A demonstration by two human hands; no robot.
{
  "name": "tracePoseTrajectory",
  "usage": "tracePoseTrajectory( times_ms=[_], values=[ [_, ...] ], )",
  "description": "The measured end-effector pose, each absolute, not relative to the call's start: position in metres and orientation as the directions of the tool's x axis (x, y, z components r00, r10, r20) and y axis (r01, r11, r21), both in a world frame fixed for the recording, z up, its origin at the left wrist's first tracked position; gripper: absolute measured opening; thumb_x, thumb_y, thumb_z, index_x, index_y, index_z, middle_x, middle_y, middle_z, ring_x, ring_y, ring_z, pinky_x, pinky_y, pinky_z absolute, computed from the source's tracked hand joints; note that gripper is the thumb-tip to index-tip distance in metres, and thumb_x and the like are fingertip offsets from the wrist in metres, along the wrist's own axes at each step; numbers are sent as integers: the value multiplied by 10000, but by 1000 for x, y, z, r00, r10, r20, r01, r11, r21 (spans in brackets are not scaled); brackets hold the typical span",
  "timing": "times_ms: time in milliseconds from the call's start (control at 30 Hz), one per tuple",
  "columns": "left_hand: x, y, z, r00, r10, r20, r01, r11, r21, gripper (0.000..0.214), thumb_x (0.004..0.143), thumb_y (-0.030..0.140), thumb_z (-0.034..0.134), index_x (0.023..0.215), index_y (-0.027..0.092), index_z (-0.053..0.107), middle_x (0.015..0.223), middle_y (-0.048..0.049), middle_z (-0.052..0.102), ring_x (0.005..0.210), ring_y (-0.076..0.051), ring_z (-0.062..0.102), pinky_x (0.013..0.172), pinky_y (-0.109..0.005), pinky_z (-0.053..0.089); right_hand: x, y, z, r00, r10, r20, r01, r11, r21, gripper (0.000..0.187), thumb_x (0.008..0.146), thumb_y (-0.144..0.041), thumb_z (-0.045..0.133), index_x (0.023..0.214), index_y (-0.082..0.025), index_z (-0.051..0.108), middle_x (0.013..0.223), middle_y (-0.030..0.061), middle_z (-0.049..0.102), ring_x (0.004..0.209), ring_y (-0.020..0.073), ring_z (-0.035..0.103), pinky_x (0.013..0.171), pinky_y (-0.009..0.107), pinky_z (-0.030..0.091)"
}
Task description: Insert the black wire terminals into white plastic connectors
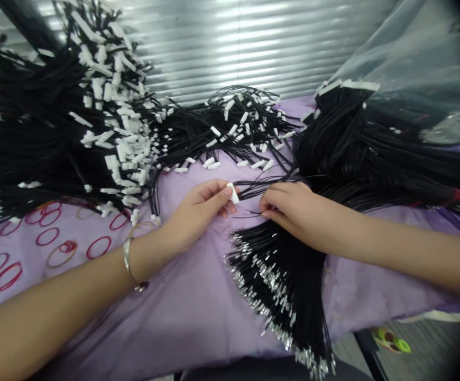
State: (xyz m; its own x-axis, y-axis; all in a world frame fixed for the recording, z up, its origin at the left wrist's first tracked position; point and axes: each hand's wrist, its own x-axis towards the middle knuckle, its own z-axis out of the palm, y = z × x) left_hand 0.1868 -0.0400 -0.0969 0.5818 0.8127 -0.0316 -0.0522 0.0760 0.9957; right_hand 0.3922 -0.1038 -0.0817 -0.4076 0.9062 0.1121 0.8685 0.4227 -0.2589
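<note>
My left hand (pixel 200 211) pinches a small white connector (pixel 233 192) between thumb and fingers, with thin black wires running right from it. My right hand (pixel 289 209) is closed on those black wires (pixel 254 190) just right of the connector. Under my right hand lies a bundle of black wires with bare metal terminals (pixel 281 286), fanning toward the table's front edge. A silver bracelet (pixel 129 262) circles my left wrist.
A purple cloth (pixel 182 312) covers the table. Heaps of black wires with white connectors (pixel 107 116) fill the left and back. A thick black wire bundle (pixel 373 153) lies at the right beside a clear plastic bag (pixel 412 69). Red rubber bands (pixel 47 238) lie scattered at the left.
</note>
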Motion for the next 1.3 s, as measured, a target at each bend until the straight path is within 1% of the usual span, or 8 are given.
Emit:
tracePoseTrajectory(
  times_ms=[300,400,533,667,800,933,1133,1300],
  values=[
    [188,-39,-100,595,803,-39,-38,76,996,169,854,303,579,864,135,600,767,-4,596,667,-87,538,634,-225,397,389,-101,-80,-376,923,82,909,385,-161,158,930,-242,461,898,-189,606,874,28,650,815,199,600,785,362,422],
    [188,-40,-96,590,806,-46,6,53,999,174,864,294,566,796,134,574,676,25,543,571,-55,445,577,-208,335,384,-96,-81,-411,908,86,900,419,-120,177,928,-241,472,913,-178,636,881,40,658,845,211,610,798,373,427],
    [187,-39,-95,583,809,-71,6,83,997,211,863,311,572,750,136,545,602,52,435,514,-45,358,509,-207,252,381,-93,-83,-421,897,136,890,437,-132,221,936,-230,436,907,-144,638,891,73,646,842,213,603,788,378,441],
    [188,-36,-98,570,815,-107,-18,143,990,226,844,348,601,775,137,561,624,40,458,518,-52,376,498,-206,244,386,-93,-79,-461,873,157,852,485,-195,204,924,-236,441,896,-149,623,875,66,643,820,194,598,792,363,449],
    [188,-37,-99,551,828,-102,-18,134,991,214,839,345,612,788,138,592,655,28,500,562,-67,411,545,-209,300,393,-93,-75,-474,868,147,828,496,-262,193,918,-234,444,883,-168,622,861,49,650,799,170,602,776,323,453],
    [187,-40,-100,510,859,-54,44,36,998,216,843,357,624,794,147,617,772,10,586,736,-94,506,719,-218,384,395,-93,-77,-462,874,152,848,485,-212,218,925,-240,428,876,-149,621,842,62,642,781,188,591,749,332,442],
    [187,-40,-102,522,848,-95,-58,147,987,176,824,345,660,855,171,657,910,-4,636,867,-108,581,856,-246,454,396,-93,-72,-497,841,215,795,541,-274,192,913,-215,419,864,-144,591,801,48,624,731,159,565,689,285,418],
    [190,-41,-95,559,824,-95,-105,184,977,180,811,310,675,863,149,613,804,-2,628,724,-114,648,724,-257,545,399,-94,-70,-475,798,371,696,599,-396,167,905,-220,465,826,-168,603,802,28,649,751,129,570,717,251,427]
  ],
)
